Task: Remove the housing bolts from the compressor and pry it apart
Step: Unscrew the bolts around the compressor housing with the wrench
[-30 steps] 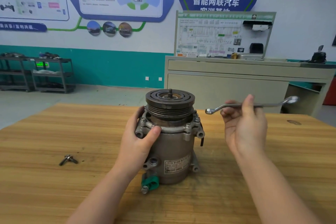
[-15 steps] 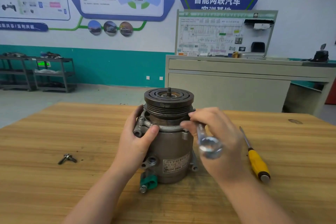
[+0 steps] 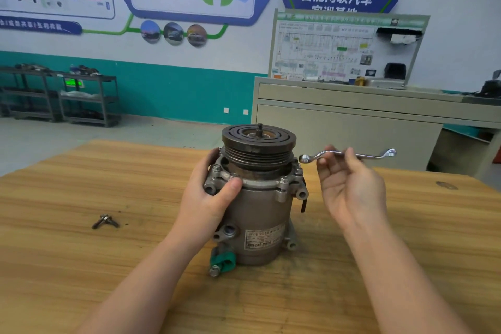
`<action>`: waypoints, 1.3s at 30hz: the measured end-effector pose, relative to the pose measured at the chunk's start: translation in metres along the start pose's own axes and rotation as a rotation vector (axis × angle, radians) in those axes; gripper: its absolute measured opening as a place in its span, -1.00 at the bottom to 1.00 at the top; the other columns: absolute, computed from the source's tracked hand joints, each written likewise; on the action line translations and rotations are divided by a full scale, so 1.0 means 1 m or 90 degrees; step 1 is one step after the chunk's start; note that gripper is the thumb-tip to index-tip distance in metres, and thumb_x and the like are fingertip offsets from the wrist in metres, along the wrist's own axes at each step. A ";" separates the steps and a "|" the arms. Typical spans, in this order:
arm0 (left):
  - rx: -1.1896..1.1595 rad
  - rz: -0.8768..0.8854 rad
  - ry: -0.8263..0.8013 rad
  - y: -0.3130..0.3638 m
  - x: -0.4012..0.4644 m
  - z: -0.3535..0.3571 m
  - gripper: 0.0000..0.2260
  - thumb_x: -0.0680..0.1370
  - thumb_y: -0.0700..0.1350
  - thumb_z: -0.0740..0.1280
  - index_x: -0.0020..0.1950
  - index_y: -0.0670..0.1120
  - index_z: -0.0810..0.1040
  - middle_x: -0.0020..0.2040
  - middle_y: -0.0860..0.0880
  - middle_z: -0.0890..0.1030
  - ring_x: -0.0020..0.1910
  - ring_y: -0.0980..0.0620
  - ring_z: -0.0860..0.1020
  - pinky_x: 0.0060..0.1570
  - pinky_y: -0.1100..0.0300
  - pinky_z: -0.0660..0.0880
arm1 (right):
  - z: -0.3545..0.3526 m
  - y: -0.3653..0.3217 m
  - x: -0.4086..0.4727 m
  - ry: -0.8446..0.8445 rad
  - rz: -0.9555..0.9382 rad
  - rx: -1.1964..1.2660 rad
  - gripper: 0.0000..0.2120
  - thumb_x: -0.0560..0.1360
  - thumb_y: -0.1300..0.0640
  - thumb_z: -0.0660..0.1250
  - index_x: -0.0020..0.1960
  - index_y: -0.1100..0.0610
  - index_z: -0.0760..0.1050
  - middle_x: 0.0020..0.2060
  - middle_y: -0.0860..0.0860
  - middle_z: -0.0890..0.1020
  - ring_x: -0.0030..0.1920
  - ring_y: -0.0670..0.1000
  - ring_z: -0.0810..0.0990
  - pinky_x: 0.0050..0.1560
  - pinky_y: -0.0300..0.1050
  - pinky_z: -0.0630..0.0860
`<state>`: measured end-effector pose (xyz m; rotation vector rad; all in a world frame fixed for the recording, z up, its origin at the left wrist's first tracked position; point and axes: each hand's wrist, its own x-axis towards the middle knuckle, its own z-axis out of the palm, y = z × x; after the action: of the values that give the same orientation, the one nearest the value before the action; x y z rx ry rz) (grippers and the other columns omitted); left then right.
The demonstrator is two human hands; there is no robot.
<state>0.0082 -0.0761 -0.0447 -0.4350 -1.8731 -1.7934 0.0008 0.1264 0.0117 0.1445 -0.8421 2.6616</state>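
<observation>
Compressor: the compressor (image 3: 260,209) stands upright on its rear end near the middle of the wooden surface (image 3: 81,266), pulley (image 3: 258,144) on top, so the ring of housing bolts (image 3: 283,180) under the pulley faces up where a tool can reach them.

Left hand: the left hand (image 3: 210,195) wraps the left side of the housing, thumb pressed across the front flange, fingers curled round the back. I'd say it is there to keep the body from turning when a bolt is loosened.

Right hand: the right hand (image 3: 349,187) is raised just right of the pulley, palm towards the person, fingers pinching the shank of a double ring wrench (image 3: 347,154).

Wrench: held level, its near ring just beside the pulley rim and above the right-hand bolts, not seated on any bolt.

Stage: bolts show at the front and the left of the flange; the housing looks unsplit, so prying seems some way off.

Loose parts: two small bolts (image 3: 105,221) lie together on the surface, well left of the compressor, out of the way.

Containers: none on the surface; the far shelves (image 3: 62,95) hold items too blurred to name.
</observation>
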 end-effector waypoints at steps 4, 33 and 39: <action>-0.001 0.004 0.001 0.000 0.000 0.000 -0.16 0.23 0.30 0.36 0.46 0.01 0.32 0.28 0.16 0.50 0.17 0.42 0.47 0.01 0.56 0.39 | 0.000 -0.003 -0.010 -0.038 -0.213 -0.111 -0.84 0.69 0.21 0.00 -0.04 0.10 0.29 -0.38 0.03 0.64 -0.47 -0.04 0.58 -0.36 -0.22 0.55; 0.002 0.001 -0.011 0.000 0.001 -0.001 -0.15 0.24 0.29 0.36 0.48 -0.01 0.31 0.30 0.13 0.50 0.20 0.36 0.48 0.03 0.52 0.42 | -0.008 0.012 -0.035 -0.338 -0.785 -0.588 -0.82 0.64 0.05 0.18 0.03 0.15 0.46 -0.17 0.00 0.55 -0.34 -0.06 0.61 -0.20 -0.37 0.49; 0.007 -0.003 -0.008 0.000 0.000 -0.001 -0.14 0.24 0.31 0.36 0.48 0.02 0.30 0.31 0.15 0.49 0.21 0.38 0.46 0.02 0.55 0.41 | -0.010 0.013 -0.034 -0.336 -0.725 -0.586 -0.83 0.63 0.05 0.20 0.00 0.12 0.49 -0.26 0.06 0.57 -0.32 -0.06 0.63 -0.21 -0.29 0.52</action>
<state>0.0084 -0.0774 -0.0447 -0.4391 -1.8930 -1.7854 0.0281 0.1124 -0.0098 0.8045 -1.4536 1.0494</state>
